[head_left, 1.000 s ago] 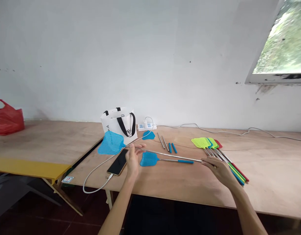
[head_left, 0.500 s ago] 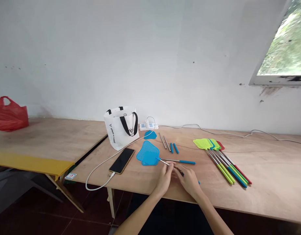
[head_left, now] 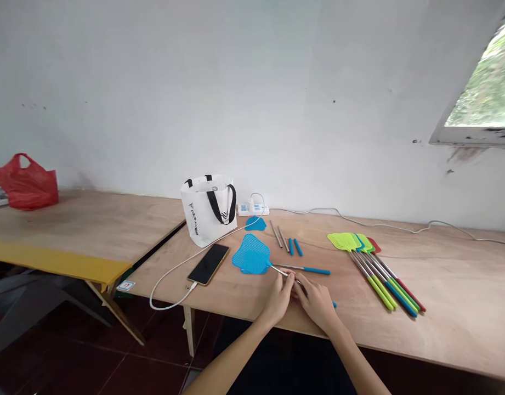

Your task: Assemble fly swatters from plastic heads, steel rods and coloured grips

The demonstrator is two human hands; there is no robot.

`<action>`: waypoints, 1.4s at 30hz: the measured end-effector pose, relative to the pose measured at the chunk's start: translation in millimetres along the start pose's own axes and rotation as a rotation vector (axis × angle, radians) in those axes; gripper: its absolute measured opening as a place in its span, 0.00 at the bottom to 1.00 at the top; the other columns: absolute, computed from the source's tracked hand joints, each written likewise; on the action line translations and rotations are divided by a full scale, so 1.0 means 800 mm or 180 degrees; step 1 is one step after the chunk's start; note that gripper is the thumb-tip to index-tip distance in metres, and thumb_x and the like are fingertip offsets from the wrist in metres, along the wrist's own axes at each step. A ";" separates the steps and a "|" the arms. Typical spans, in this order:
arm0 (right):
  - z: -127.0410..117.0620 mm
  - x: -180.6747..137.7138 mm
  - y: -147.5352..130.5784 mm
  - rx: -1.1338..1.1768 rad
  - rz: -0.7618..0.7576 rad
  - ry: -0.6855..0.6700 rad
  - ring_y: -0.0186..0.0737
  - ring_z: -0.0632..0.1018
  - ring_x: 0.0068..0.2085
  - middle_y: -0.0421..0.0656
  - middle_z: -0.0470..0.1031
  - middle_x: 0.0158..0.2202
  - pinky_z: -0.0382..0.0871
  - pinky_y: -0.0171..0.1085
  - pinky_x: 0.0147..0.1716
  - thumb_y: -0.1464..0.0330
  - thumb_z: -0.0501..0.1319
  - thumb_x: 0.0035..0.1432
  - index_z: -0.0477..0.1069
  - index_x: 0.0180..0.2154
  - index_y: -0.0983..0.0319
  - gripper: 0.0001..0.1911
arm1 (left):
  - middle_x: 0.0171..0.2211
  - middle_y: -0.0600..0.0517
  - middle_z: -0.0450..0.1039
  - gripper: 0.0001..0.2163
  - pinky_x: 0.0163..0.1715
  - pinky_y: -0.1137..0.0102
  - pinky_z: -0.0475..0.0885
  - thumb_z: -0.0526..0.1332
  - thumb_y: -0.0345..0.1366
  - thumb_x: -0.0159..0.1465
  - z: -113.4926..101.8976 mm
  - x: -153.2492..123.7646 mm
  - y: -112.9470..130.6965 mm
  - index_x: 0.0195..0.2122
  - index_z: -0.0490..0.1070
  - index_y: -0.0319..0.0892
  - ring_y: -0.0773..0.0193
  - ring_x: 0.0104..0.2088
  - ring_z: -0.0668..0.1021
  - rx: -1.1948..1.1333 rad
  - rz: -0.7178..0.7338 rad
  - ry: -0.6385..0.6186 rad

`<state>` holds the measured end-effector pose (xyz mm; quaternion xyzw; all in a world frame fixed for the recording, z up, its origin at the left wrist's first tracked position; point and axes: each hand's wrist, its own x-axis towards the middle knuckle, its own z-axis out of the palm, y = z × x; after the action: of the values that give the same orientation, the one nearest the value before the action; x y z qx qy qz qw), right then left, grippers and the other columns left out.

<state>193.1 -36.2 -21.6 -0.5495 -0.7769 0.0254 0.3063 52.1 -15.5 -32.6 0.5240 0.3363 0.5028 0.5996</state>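
A blue fly swatter (head_left: pixel 249 253) lies with its head on the wooden table (head_left: pixel 441 312), overlapping a second blue swatter (head_left: pixel 310 269) beside it. My left hand (head_left: pixel 279 299) and my right hand (head_left: pixel 317 303) meet at its short metal handle near the table's front edge. Both hands have their fingers closed around that handle; a blue grip end pokes out past my right hand.
A row of green, blue and red swatters (head_left: pixel 375 263) lies to the right. Loose metal rods and blue grips (head_left: pixel 285 240) sit behind, with a white tote bag (head_left: pixel 209 209), a power strip (head_left: pixel 253 209) and a charging phone (head_left: pixel 208 264). A red bag (head_left: pixel 27 181) rests far left.
The swatter's long handle has collapsed to a short one as my hands came together. Its head has dropped from the air onto the table.
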 end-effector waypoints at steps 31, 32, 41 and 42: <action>-0.084 -0.009 0.105 -0.0700 -0.0353 0.0493 0.40 0.76 0.32 0.42 0.77 0.28 0.60 0.36 0.35 0.53 0.48 0.73 0.75 0.32 0.56 0.24 | 0.23 0.57 0.68 0.28 0.45 0.61 0.73 0.68 0.63 0.56 -0.091 0.031 0.111 0.25 0.61 0.43 0.58 0.33 0.81 -0.1398 0.0853 0.1555; -0.091 -0.010 0.118 -0.0742 -0.0348 0.0585 0.42 0.76 0.34 0.43 0.78 0.28 0.61 0.38 0.38 0.52 0.49 0.73 0.75 0.32 0.56 0.25 | 0.21 0.58 0.66 0.27 0.44 0.62 0.74 0.68 0.62 0.57 -0.102 0.033 0.118 0.24 0.60 0.43 0.60 0.30 0.80 -0.1456 0.0939 0.1690; -0.128 -0.038 0.205 -0.1006 -0.0053 0.0926 0.47 0.79 0.43 0.44 0.83 0.41 0.66 0.45 0.47 0.47 0.45 0.71 0.79 0.38 0.52 0.28 | 0.18 0.61 0.56 0.24 0.36 0.68 0.73 0.63 0.54 0.67 -0.147 0.025 0.161 0.24 0.58 0.43 0.69 0.22 0.68 -0.1774 0.1467 0.1804; -0.132 -0.043 0.214 -0.1019 -0.0030 0.0960 0.47 0.80 0.43 0.44 0.83 0.41 0.66 0.46 0.46 0.47 0.45 0.70 0.79 0.38 0.52 0.28 | 0.18 0.61 0.56 0.24 0.35 0.69 0.73 0.63 0.54 0.67 -0.152 0.024 0.165 0.24 0.58 0.43 0.69 0.22 0.67 -0.1771 0.1521 0.1824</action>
<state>397.0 -29.5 -16.0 -0.5850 -0.7190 -0.1821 0.3280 -89.0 30.9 69.9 0.2460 0.2106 0.8225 0.4676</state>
